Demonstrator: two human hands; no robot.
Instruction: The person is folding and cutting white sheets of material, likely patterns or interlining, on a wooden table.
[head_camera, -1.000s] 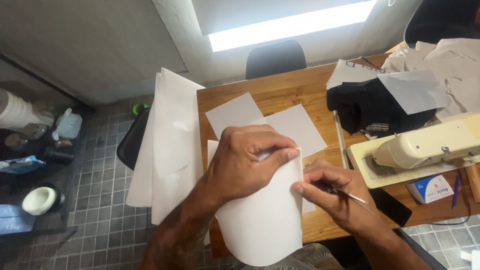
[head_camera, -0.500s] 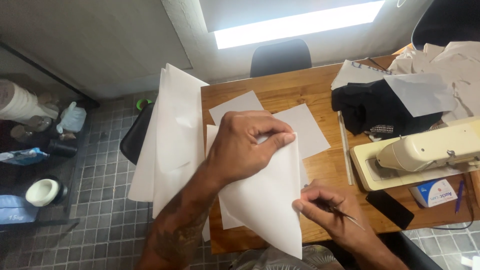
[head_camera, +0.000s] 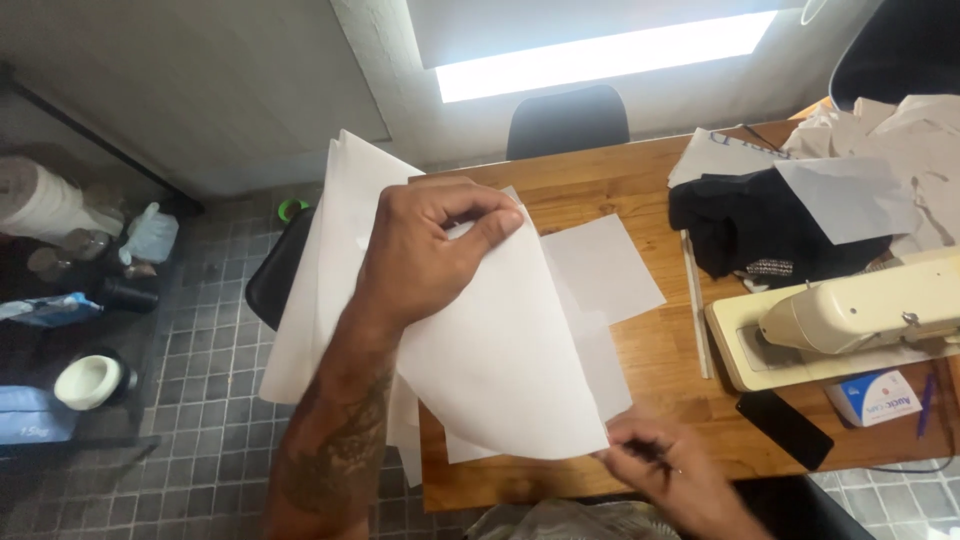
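Note:
My left hand (head_camera: 425, 255) pinches the top edge of a large white paper sheet (head_camera: 500, 350) and lifts it off the wooden table (head_camera: 650, 200). My right hand (head_camera: 665, 470) is at the sheet's lower right corner, near the table's front edge, with its fingers closed around a thin dark pen or tool. More white sheets (head_camera: 335, 250) lie stacked under the lifted one and hang over the table's left edge. A smaller white sheet (head_camera: 605, 265) lies flat on the table just right of my left hand.
A cream sewing machine (head_camera: 850, 320) stands at the right, with a black phone (head_camera: 785, 428) and a small blue-white box (head_camera: 875, 397) in front. Black fabric (head_camera: 750, 225) and pale cloth lie at the back right. A long ruler (head_camera: 695, 305) lies beside the machine. A black chair (head_camera: 565, 120) stands behind the table.
My left hand has lifted the sheet higher and turned it leftward. My right hand has slid down to the sheet's lower right corner.

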